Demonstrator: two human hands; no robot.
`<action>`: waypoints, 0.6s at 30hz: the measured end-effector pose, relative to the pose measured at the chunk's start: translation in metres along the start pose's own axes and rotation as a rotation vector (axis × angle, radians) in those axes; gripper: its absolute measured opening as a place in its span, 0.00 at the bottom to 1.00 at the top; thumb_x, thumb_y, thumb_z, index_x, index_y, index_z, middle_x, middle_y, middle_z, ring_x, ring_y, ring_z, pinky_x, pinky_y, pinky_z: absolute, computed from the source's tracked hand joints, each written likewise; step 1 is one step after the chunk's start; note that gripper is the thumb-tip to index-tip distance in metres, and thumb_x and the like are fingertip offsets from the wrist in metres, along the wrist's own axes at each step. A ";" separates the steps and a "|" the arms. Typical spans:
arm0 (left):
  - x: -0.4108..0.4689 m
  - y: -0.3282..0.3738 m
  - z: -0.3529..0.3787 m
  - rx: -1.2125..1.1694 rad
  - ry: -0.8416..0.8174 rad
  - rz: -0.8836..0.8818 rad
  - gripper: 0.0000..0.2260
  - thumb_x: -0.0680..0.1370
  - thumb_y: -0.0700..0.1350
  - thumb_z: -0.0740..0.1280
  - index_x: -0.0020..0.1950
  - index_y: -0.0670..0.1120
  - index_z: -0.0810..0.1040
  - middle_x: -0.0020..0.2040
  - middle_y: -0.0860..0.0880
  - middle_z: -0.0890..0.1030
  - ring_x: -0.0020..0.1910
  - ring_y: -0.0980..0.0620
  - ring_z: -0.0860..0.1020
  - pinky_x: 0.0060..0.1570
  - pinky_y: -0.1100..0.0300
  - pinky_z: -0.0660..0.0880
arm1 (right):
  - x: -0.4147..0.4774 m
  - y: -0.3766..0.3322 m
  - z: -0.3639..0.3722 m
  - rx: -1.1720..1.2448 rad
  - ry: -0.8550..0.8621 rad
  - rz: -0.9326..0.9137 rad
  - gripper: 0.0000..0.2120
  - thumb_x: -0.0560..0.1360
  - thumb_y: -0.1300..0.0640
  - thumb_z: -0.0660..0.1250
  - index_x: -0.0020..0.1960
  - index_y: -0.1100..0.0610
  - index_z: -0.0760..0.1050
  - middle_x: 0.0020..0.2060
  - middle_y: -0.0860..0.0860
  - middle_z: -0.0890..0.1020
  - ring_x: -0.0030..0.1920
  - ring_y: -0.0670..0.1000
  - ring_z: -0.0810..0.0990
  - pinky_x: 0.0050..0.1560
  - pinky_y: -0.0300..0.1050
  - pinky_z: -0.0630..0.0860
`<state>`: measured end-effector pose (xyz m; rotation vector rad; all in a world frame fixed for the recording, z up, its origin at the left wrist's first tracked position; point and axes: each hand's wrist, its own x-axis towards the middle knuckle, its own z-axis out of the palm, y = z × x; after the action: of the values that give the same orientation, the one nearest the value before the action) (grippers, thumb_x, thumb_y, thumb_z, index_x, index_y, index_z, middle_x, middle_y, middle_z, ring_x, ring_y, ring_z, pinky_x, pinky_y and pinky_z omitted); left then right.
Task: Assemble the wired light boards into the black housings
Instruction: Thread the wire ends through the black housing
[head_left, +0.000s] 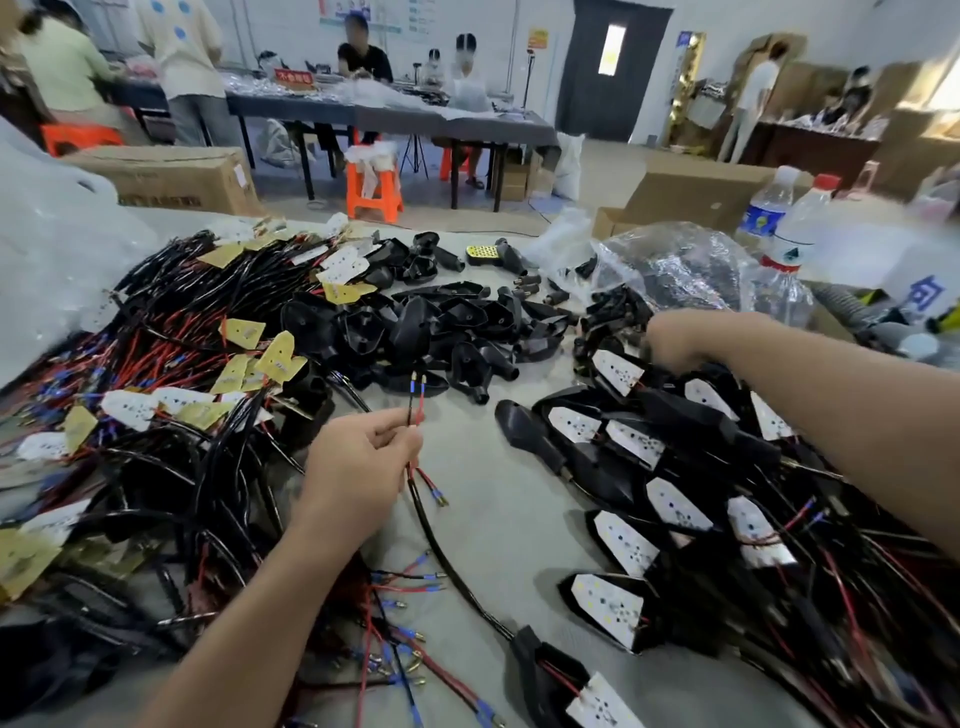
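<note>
Wire pair (415, 405) pinched in left fingers (397, 439) above the open table strip (493, 499); right fingers (658, 339) blurred, grip unclear.

Bare left hand (358, 470), bare right hand (675, 340)

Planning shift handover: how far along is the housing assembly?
Done: a stack of finished units on the right, white boards seated in housings. In hand: the left hand pinches a lead pair; the right hand reaches into that stack, grip blurred. Left: a heap of loose wired boards at left and a pile of empty housings in the middle. Roughly midway at best.
</note>
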<state>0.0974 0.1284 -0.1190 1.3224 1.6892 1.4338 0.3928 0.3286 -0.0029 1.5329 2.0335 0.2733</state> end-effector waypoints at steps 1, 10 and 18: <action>-0.001 0.000 0.000 0.014 0.002 0.007 0.13 0.79 0.39 0.70 0.59 0.56 0.82 0.27 0.49 0.79 0.25 0.53 0.72 0.33 0.57 0.74 | 0.006 -0.001 0.009 0.009 -0.022 -0.015 0.15 0.80 0.65 0.60 0.63 0.64 0.79 0.60 0.61 0.82 0.58 0.59 0.81 0.53 0.46 0.77; -0.009 0.014 -0.004 0.078 0.020 -0.020 0.06 0.79 0.41 0.70 0.46 0.53 0.78 0.31 0.49 0.83 0.26 0.57 0.76 0.30 0.64 0.74 | 0.014 -0.018 0.016 0.132 -0.015 -0.027 0.08 0.78 0.69 0.62 0.53 0.62 0.77 0.57 0.62 0.82 0.57 0.59 0.81 0.54 0.47 0.76; -0.015 0.023 -0.004 0.110 0.040 -0.001 0.08 0.78 0.41 0.73 0.41 0.52 0.81 0.36 0.56 0.84 0.34 0.59 0.81 0.41 0.62 0.79 | -0.019 -0.024 -0.014 0.389 0.593 0.167 0.10 0.77 0.66 0.61 0.55 0.59 0.78 0.44 0.58 0.82 0.42 0.60 0.78 0.42 0.50 0.76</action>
<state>0.1067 0.1121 -0.0984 1.3592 1.8177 1.3925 0.3687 0.3055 0.0032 2.0496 2.5221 0.4625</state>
